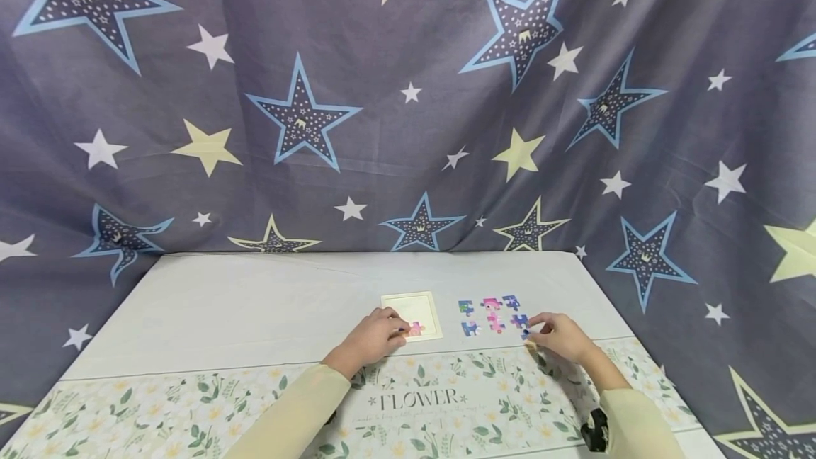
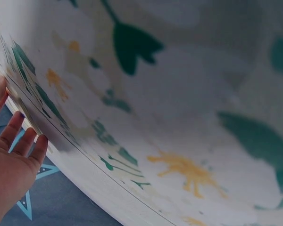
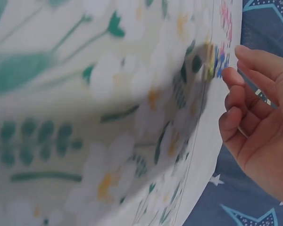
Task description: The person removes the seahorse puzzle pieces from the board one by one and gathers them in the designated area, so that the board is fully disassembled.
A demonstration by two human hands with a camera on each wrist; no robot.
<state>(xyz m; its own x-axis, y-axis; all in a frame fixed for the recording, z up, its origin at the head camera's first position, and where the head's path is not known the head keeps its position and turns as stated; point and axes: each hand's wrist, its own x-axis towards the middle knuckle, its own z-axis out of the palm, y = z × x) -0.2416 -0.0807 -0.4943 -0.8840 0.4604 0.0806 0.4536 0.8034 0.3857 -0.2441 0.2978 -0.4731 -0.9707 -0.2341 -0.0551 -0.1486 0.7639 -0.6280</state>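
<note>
My left hand [image 1: 380, 333] reaches over the lower left corner of a shallow cream puzzle frame [image 1: 410, 301]. Its fingertips are beside a pink jigsaw piece [image 1: 416, 329] lying inside the frame, and they partly cover that corner. In the left wrist view, the fingers [image 2: 32, 143] spread loosely at the frame's edge. My right hand [image 1: 561, 336] is bent over the right end of a group of loose jigsaw pieces, its fingertips close to a dark blue piece [image 1: 525, 334]. From the right wrist, a gap shows between thumb and fingers, with pieces [image 3: 220, 63] just beyond the tips.
Between the hands lie several loose pieces, among them pink ones [image 1: 495, 322] and blue ones [image 1: 469, 329]. A floral runner [image 1: 255, 402] crosses the near part of the white table [image 1: 255, 303]. A star-patterned curtain [image 1: 357, 183] stands behind and at the sides.
</note>
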